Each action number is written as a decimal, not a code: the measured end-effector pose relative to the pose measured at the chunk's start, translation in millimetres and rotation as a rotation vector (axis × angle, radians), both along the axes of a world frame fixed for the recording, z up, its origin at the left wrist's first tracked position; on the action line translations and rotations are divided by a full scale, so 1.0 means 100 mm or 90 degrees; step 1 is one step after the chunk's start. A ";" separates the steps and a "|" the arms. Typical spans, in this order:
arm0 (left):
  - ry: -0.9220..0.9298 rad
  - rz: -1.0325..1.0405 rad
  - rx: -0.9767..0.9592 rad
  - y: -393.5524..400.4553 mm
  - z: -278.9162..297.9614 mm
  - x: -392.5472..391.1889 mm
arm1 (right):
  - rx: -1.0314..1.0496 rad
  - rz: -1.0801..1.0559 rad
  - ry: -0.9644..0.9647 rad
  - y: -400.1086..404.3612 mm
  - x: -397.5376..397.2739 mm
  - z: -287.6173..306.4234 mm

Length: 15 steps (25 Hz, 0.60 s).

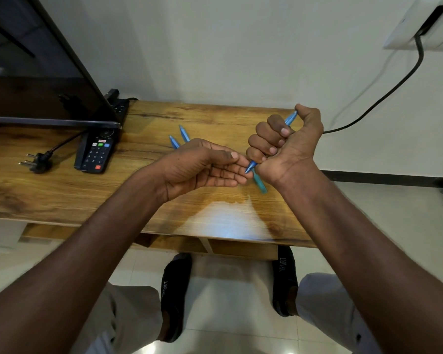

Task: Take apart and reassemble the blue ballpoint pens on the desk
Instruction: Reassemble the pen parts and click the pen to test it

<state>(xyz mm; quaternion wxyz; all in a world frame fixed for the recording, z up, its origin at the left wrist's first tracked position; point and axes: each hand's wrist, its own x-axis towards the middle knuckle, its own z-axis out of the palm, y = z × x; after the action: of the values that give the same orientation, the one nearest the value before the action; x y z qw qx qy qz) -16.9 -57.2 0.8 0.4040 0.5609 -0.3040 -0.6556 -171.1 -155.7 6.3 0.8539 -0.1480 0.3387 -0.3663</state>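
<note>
My right hand (284, 144) is held above the wooden desk (62, 190) with its fingers curled round a blue ballpoint pen (290, 119). The pen's rear end sticks out by my thumb and its pointed tip shows below my fist. My left hand (202, 166) is palm up with fingers nearly straight, the fingertips touching the pen's tip. Another blue pen piece (260, 183) lies on the desk under my right wrist. Two more blue pens (179, 137) lie side by side on the desk behind my left hand, partly hidden by it.
A black remote control (97, 154) lies at the left beside a dark monitor (44, 72). A loose mains plug (36, 162) with its cable sits further left. A power strip (119, 106) lies at the desk's back. My feet in black slippers (175, 295) show below the desk's front edge.
</note>
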 end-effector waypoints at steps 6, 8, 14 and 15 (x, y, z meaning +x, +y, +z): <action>0.001 -0.005 -0.002 0.00 -0.01 0.00 | 0.000 -0.002 0.003 -0.01 -0.01 -0.01; -0.001 -0.003 -0.002 -0.01 0.00 0.00 | -0.003 0.005 -0.004 -0.01 -0.01 0.00; -0.007 -0.009 0.001 0.01 0.01 0.01 | -0.007 0.051 -0.013 -0.03 -0.01 -0.02; -0.010 -0.009 0.003 0.01 0.01 0.01 | -0.006 0.059 -0.014 -0.03 -0.01 -0.03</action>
<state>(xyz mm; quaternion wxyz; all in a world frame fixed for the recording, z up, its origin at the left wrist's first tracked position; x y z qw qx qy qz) -15.7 -56.5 2.0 0.3956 0.5650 -0.3097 -0.6545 -171.8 -158.9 3.7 0.8730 -0.1634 0.3202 -0.3297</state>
